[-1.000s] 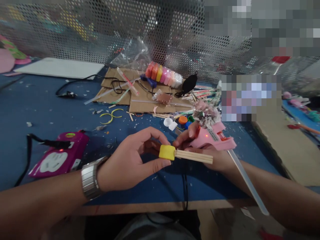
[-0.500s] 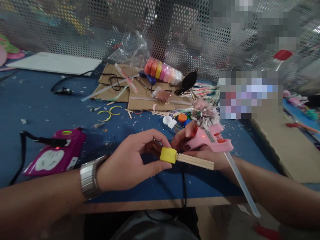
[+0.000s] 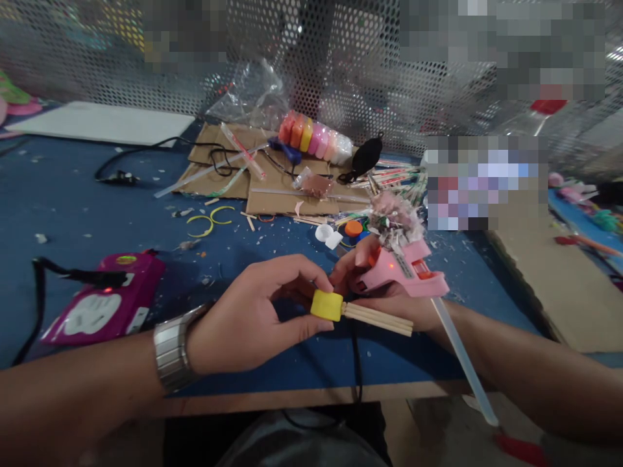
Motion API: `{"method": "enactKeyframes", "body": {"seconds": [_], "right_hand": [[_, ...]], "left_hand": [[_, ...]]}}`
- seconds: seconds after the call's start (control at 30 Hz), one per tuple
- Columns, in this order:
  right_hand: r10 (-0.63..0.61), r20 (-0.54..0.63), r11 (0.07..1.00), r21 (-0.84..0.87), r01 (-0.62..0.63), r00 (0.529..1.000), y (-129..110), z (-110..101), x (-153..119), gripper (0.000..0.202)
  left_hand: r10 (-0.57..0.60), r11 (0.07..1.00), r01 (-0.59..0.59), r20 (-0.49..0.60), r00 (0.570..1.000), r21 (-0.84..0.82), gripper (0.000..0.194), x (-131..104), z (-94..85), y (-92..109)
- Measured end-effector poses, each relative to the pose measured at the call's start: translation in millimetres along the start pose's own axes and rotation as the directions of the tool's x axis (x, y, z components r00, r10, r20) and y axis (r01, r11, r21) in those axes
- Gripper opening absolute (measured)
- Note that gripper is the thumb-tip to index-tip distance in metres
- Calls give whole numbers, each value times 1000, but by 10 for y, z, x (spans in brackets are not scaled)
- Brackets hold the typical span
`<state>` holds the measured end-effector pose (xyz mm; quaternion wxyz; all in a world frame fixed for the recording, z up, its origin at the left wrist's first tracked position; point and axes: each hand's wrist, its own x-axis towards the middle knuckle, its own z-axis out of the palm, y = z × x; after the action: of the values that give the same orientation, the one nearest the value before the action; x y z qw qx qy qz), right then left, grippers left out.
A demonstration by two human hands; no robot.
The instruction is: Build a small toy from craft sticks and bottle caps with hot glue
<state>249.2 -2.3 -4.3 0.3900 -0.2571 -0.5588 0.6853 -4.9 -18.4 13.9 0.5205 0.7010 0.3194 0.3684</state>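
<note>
Between thumb and fingers, my left hand (image 3: 263, 311) pinches a yellow block (image 3: 326, 305), which looks soft like foam or clay. A small bundle of thin wooden sticks (image 3: 379, 318) juts from the block's right side. My right hand (image 3: 396, 305) is wrapped round a pink hot glue gun (image 3: 402, 269) with a lit orange light. A long clear glue stick (image 3: 464, 363) hangs out of its rear. Grey and pink fluff or dried glue (image 3: 396, 219) clings near the gun's front. Some right fingers are hidden behind the gun and the left hand.
A purple power box (image 3: 109, 295) with a plugged-in cable lies at left. Behind are cardboard pieces (image 3: 282, 198), packs of coloured clay (image 3: 315, 137), bottle caps (image 3: 354, 228) and yellow rings (image 3: 200, 226). A white board (image 3: 102, 122) lies far left, before a perforated metal screen (image 3: 311, 78).
Both hands keep their hold on the block and the glue gun. The view has shifted slightly, and the sticks tip a little further downward at their right end.
</note>
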Motion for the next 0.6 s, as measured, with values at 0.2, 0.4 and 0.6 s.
{"method": "enactKeyframes", "body": {"seconds": [0.2,0.4,0.6], "right_hand": [[-7,3,999,-35,8,1000,-32,9,-3,39],[20,-27,999,29,-19,999,-37,45,2,39],[-8,-30,998,56,9,1000,-11,1,27,49]], "left_hand": [[-3,1000,3,-2,1000,18,23,1,-8,0],[-33,999,33,6,999,-14,26,4,-6,2],[-107,984,108,12,994,-142,32,-5,-20,4]]}}
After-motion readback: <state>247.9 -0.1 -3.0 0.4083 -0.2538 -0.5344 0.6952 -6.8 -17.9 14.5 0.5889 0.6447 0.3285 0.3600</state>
